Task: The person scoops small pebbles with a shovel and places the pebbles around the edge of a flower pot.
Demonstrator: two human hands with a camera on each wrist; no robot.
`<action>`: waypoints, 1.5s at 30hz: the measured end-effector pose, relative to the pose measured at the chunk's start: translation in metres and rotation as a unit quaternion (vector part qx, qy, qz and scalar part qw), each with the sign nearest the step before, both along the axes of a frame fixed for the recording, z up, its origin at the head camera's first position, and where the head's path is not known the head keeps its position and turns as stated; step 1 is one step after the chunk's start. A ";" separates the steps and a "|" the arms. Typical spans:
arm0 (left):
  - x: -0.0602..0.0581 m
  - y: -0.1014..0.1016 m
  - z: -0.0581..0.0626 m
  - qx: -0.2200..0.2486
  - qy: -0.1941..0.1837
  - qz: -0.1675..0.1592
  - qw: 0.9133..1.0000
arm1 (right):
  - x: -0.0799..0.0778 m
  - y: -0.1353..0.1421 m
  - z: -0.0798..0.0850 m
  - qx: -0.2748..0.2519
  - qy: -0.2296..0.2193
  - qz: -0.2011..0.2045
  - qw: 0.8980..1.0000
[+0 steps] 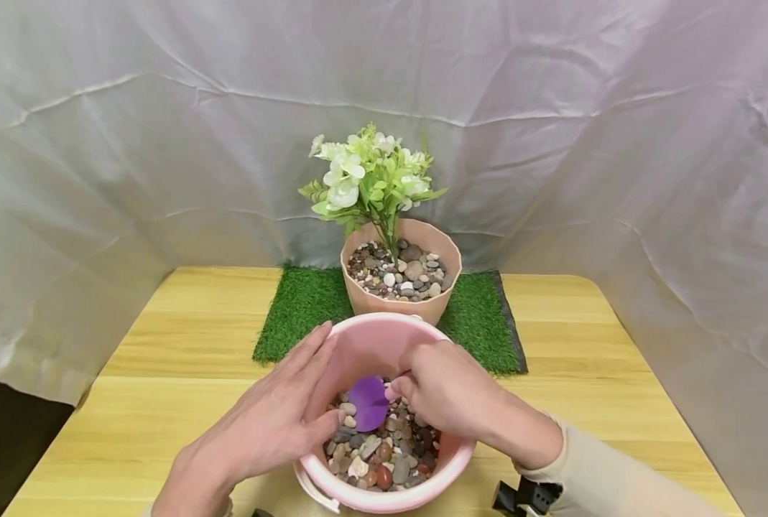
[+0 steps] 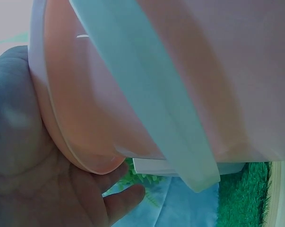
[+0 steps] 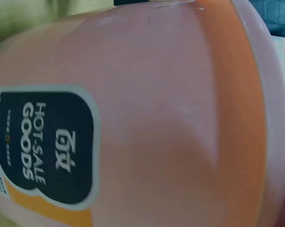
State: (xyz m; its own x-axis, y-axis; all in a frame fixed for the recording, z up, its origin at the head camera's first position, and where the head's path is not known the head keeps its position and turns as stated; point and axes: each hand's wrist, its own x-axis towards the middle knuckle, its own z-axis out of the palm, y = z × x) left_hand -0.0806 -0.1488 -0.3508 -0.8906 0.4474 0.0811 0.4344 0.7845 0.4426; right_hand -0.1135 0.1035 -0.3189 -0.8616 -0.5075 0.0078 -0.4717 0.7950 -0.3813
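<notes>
A pink bucket stands at the front of the table with many mixed pebbles inside. Over its right side reaches my right hand, its fingers curled at the end of a purple scoop. The rounded purple blade lies among the pebbles; the handle is mostly hidden by that hand. My left hand rests on the bucket's left rim with fingers fairly straight and the thumb over the inside. In the left wrist view, the palm lies against the rim beside the pale bucket handle.
Behind the bucket, a peach flowerpot holds stones and a plant with white flowers. It stands on a green turf mat on the wooden table. Silvery cloth hangs around. A dark label marks the bucket's outside.
</notes>
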 end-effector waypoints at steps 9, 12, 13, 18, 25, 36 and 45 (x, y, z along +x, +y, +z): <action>0.001 0.001 0.000 0.001 -0.015 0.009 1.000 | 0.001 0.006 0.003 -0.038 -0.043 -0.017 0.998; 0.001 0.002 0.000 0.006 -0.009 0.004 1.000 | 0.001 0.006 0.003 -0.036 -0.045 -0.018 0.998; 0.001 0.001 0.000 0.005 -0.008 0.004 1.000 | 0.000 0.005 0.003 -0.032 -0.045 -0.015 0.998; 0.001 -0.001 0.000 0.002 -0.010 0.006 1.000 | -0.002 0.004 0.005 -0.037 -0.063 -0.002 0.997; 0.000 0.000 0.000 0.004 -0.001 0.000 1.000 | -0.004 0.009 0.007 -0.083 -0.097 -0.032 0.991; 0.001 0.000 0.001 0.005 -0.004 0.000 1.000 | -0.006 0.019 0.011 -0.138 -0.154 -0.041 0.978; 0.001 0.001 0.001 0.004 -0.020 0.011 1.000 | -0.008 0.024 0.012 -0.162 -0.176 -0.022 0.971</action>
